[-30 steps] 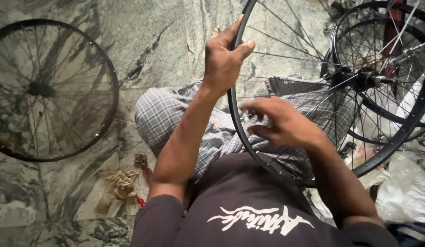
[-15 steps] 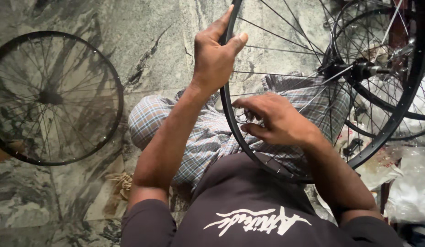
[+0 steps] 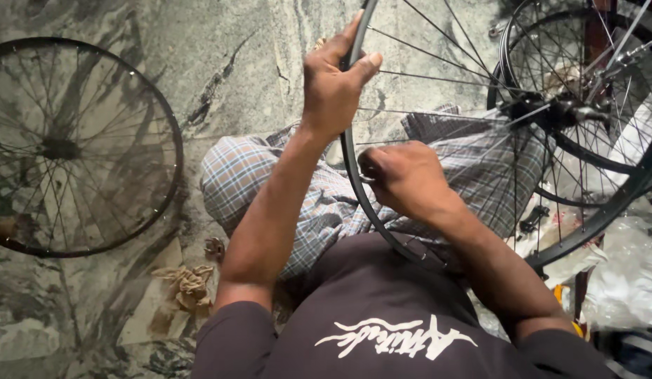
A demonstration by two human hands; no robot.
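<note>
A black spoked bicycle wheel (image 3: pixel 382 231) stands on edge across my lap, its hub (image 3: pixel 550 109) at the upper right. My left hand (image 3: pixel 333 84) is shut around the rim near its top. My right hand (image 3: pixel 403 179) is closed at the inner side of the rim lower down, fingers pinched on something small at a spoke end; what it is stays hidden by the fingers. My legs in checked cloth (image 3: pixel 248 175) lie under the wheel.
A second black spoked wheel (image 3: pixel 73 147) lies flat on the marbled stone floor at the left. More wheels (image 3: pixel 607 154) lean at the right edge. A crumpled rag (image 3: pixel 189 281) lies by my left knee. White plastic bags (image 3: pixel 628 274) sit at the lower right.
The view has shifted a little, so the flat wheel sits lower and further right. My left hand has slid slightly along the rim. The right hand stays at the same spot on the rim.
</note>
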